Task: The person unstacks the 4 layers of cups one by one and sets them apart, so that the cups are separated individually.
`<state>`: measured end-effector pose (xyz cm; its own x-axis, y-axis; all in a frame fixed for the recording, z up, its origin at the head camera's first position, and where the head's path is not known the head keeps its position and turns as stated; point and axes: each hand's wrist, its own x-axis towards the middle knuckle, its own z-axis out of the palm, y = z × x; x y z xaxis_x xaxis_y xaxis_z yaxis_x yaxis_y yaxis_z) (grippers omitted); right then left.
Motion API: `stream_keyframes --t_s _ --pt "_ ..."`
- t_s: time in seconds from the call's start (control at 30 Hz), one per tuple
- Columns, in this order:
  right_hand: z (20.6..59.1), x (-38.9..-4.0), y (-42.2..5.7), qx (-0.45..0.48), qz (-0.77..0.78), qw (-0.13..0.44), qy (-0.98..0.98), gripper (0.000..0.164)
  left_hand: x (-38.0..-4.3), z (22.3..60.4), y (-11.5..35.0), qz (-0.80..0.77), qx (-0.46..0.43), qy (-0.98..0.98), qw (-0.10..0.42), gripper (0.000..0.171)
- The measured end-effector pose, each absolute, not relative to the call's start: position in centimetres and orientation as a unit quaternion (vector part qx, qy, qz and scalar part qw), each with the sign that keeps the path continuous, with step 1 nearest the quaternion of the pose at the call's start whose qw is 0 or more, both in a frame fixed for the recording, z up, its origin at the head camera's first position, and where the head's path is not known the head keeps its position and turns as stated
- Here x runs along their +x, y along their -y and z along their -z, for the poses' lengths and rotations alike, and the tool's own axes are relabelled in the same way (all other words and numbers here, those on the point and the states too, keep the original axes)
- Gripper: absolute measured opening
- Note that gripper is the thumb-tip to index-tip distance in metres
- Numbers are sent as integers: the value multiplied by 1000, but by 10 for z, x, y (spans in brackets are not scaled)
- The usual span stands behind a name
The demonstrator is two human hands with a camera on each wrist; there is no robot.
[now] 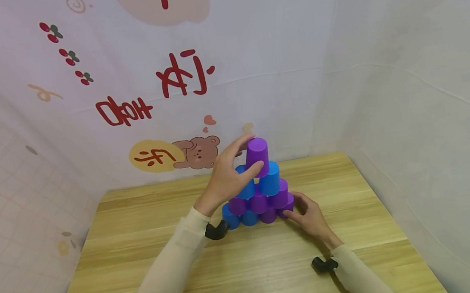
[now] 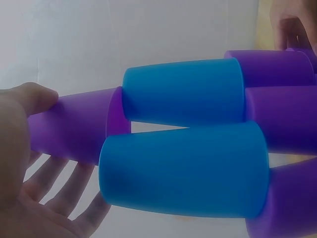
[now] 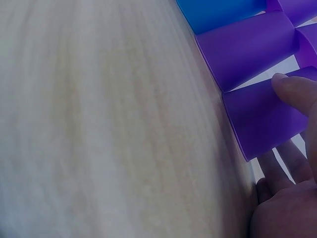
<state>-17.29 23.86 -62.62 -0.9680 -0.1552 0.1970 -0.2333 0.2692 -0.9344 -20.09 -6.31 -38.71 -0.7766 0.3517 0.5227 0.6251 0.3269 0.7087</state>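
An upside-down purple cup point(image 1: 258, 151) tops a cup pyramid, its rim over the two blue cups point(image 2: 183, 168) of the tier below. My left hand point(image 1: 226, 178) grips this top cup, thumb on one side and fingers round the other. Beneath the blue cups comes a row of three purple cups point(image 1: 258, 202). Blue cups point(image 1: 249, 218) on the left and purple cups point(image 3: 250, 49) on the right form the bottom row. At its right end, my right hand point(image 1: 313, 218) holds the outermost purple cup point(image 3: 262, 116) between thumb and fingers.
The pyramid stands on a wood-grain table point(image 1: 248, 269), toward its back. Behind it hangs a white printed cloth point(image 1: 291, 112) with red characters and a cartoon bear. Another pale cloth point(image 1: 438, 120) borders the right side. Both wrists carry black mounts point(image 1: 325, 265).
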Motion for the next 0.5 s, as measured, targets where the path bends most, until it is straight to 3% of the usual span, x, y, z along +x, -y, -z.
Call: stream_keyframes --t_s 0.5 --pt "628 -173 -238 135 -602 40 786 61 -198 385 63 529 -320 767 175 65"
